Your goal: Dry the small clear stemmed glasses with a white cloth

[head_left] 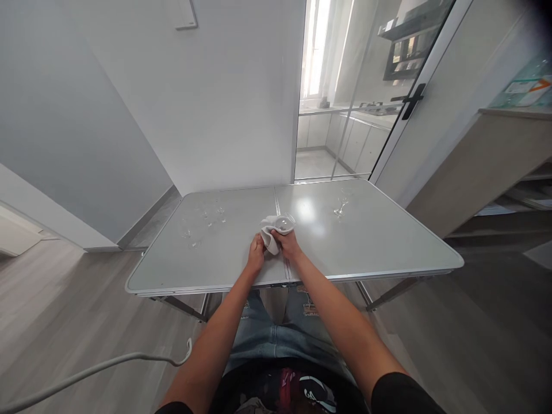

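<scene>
Over the middle of the table, near its front edge, my two hands come together around a white cloth [271, 244] and a clear glass [284, 222]. My left hand [257, 248] is closed on the cloth's left side, with part of its fingers hidden. Fingers bent, my right hand [288, 239] grips the glass through the cloth, its thumb pressing on the folds. The rounded, see-through part of the glass shows above the right hand; the cloth covers the rest.
Several clear glasses [210, 216] stand on the left half of the grey folding table [371, 247]. A stemmed glass [340, 208] is on the right half. Behind the table are a white wall and a glass door [336, 115]. A grey cable [112, 362] rises at lower left.
</scene>
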Tool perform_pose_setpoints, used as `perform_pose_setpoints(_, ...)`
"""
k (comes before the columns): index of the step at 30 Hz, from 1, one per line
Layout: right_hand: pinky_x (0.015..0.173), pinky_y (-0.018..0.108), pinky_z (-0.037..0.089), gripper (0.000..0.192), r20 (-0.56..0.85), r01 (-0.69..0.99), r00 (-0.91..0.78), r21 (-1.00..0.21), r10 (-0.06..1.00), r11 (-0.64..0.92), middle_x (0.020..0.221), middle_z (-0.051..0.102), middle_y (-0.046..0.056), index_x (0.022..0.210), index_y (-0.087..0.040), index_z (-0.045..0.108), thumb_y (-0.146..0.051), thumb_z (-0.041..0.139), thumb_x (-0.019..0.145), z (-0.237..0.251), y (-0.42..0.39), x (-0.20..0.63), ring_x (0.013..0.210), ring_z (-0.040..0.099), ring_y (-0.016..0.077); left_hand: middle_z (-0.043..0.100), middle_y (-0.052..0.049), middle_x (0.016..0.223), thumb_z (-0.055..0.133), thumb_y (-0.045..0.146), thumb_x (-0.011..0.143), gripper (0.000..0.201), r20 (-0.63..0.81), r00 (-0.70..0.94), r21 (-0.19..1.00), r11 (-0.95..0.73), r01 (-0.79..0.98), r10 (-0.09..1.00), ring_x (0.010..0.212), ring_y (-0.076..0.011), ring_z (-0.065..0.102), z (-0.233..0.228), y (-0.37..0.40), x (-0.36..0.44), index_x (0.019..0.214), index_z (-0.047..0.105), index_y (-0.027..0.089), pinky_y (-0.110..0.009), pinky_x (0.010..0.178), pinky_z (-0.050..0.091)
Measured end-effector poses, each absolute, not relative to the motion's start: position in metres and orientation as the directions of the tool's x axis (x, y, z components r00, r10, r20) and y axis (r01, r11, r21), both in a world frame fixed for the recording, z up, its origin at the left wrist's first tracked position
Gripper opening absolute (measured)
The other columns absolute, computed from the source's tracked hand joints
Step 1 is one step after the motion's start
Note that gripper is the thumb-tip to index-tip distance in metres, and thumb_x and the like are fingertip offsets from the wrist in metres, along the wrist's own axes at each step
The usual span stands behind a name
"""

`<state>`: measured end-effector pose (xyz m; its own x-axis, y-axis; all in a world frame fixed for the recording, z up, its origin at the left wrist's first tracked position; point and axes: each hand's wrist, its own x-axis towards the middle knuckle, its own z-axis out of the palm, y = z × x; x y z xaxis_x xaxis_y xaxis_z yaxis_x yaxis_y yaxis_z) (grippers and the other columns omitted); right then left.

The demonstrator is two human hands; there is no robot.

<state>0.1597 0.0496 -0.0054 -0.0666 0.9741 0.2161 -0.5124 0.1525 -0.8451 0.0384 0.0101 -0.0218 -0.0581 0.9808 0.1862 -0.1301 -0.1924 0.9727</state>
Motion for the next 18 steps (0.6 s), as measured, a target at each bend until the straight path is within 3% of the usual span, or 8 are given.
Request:
perform_pose_setpoints(3, 0.081, 0.033, 0.056, 0.040, 0.194, -0.569, -0.056, -0.812, 0.979, 0.128, 0.098, 0.075, 0.003, 0.095, -0.022, 0.072, -0.032, 0.089, 0.060, -0.004, 0.050, 0.163, 0.088, 0.068, 0.0208, 0.061, -0.005, 0.089, 0.043, 0.070, 0.093, 0.055, 0.193, -0.038, 0.977, -0.195, -0.081, 0.981, 0.079, -0.0164, 0.057, -0.019, 0.007, 0.037, 0.099, 0.059, 0.018, -0.029, 0.072, 0.052)
perform_pose_setpoints(7, 0.075, 0.032, 0.055, 0.042, 0.152, -0.620, -0.060, -0.780, 0.987, 0.082, 0.086, 0.074, 0.000, 0.093, -0.024, 0.073, -0.027, 0.088, 0.055, -0.005, 0.052, 0.170, 0.082, 0.068, 0.0206, 0.062, -0.005, 0.090, 0.045, 0.067, 0.094, 0.052, 0.212, -0.026, 0.977, -0.213, -0.021, 0.977, 0.082, -0.0170, 0.056, -0.010, 0.003, 0.039, 0.100, 0.062, 0.018, -0.030, 0.075, 0.052)
perform_pose_setpoints(10, 0.074, 0.035, 0.055, 0.043, 0.147, -0.634, -0.147, -0.773, 0.978, 0.021, 0.086, 0.075, 0.001, 0.092, -0.024, 0.072, -0.032, 0.086, 0.053, -0.004, 0.053, 0.180, 0.086, 0.069, 0.0240, 0.061, -0.003, 0.085, 0.044, 0.065, 0.094, 0.051, 0.134, 0.007, 0.986, -0.132, -0.102, 0.991, 0.072, -0.0161, 0.056, -0.005, 0.002, 0.041, 0.104, 0.061, 0.018, -0.031, 0.068, 0.053)
perform_pose_setpoints(15, 0.078, 0.043, 0.056, 0.051, 0.174, -0.684, -0.326, -0.722, 0.929, -0.105, 0.087, 0.075, 0.006, 0.088, -0.022, 0.073, -0.058, 0.082, 0.053, 0.001, 0.053, 0.190, 0.095, 0.070, 0.0303, 0.056, 0.001, 0.069, 0.052, 0.063, 0.090, 0.046, 0.027, 0.122, 0.960, 0.008, -0.281, 0.992, 0.055, -0.0128, 0.051, -0.004, 0.000, 0.043, 0.099, 0.059, 0.018, -0.029, 0.056, 0.051)
perform_pose_setpoints(18, 0.079, 0.040, 0.056, 0.048, 0.178, -0.640, -0.339, -0.763, 0.924, -0.088, 0.086, 0.075, 0.004, 0.089, -0.022, 0.073, -0.049, 0.088, 0.052, 0.004, 0.050, 0.189, 0.093, 0.070, 0.0283, 0.049, 0.004, 0.059, 0.051, 0.066, 0.087, 0.048, -0.089, 0.121, 0.936, 0.124, -0.329, 0.989, 0.044, -0.0105, 0.044, -0.005, 0.000, 0.043, 0.090, 0.057, 0.018, -0.024, 0.043, 0.043)
